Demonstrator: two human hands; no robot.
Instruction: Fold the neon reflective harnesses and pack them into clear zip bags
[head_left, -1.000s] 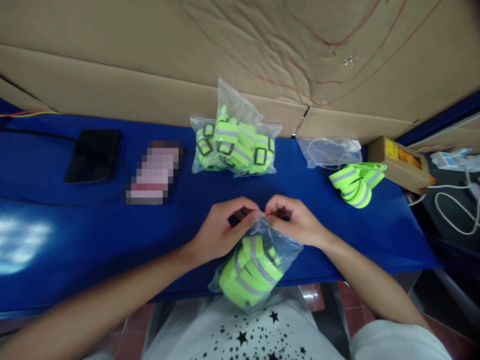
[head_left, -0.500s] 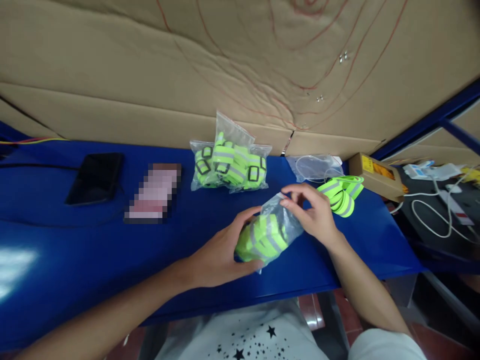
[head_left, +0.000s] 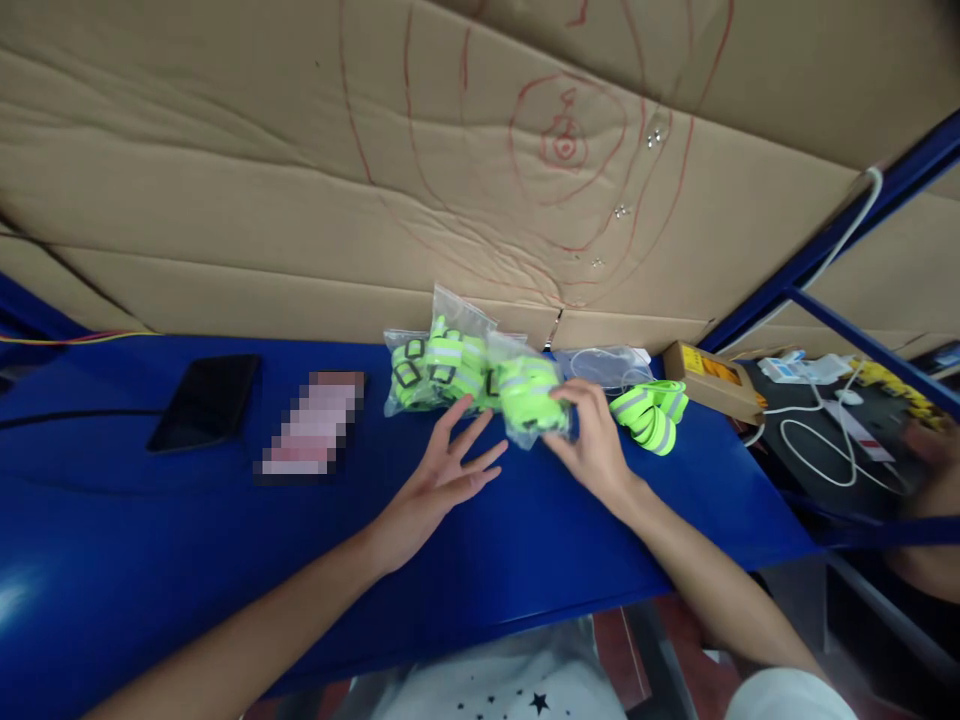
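Note:
A clear plastic bag (head_left: 529,395) packed with neon yellow-green reflective straps is pinched at its right side by my right hand (head_left: 596,440). It hangs at the pile of similar bagged straps (head_left: 442,365), hiding the pile's right part; whether it touches them I cannot tell. Black buckles show through the piled bags. My left hand (head_left: 450,470), fingers spread, holds nothing and is just in front of the pile, left of the held bag. Right of my right hand lies a loose coil of the same reflective strap (head_left: 652,412).
A cardboard wall (head_left: 300,230) rises behind the blue table (head_left: 300,570). A black device (head_left: 204,400) with a cable and a pixelated phone-like object (head_left: 311,425) lie left. Toward the right are a flat clear bag (head_left: 604,365), a small cardboard box (head_left: 712,380) and another person's blurred hand (head_left: 930,450).
The strap-filled bag has moved forward and left to the pile in my right hand. My left hand has let go of it and spread its fingers. The view has tilted up.

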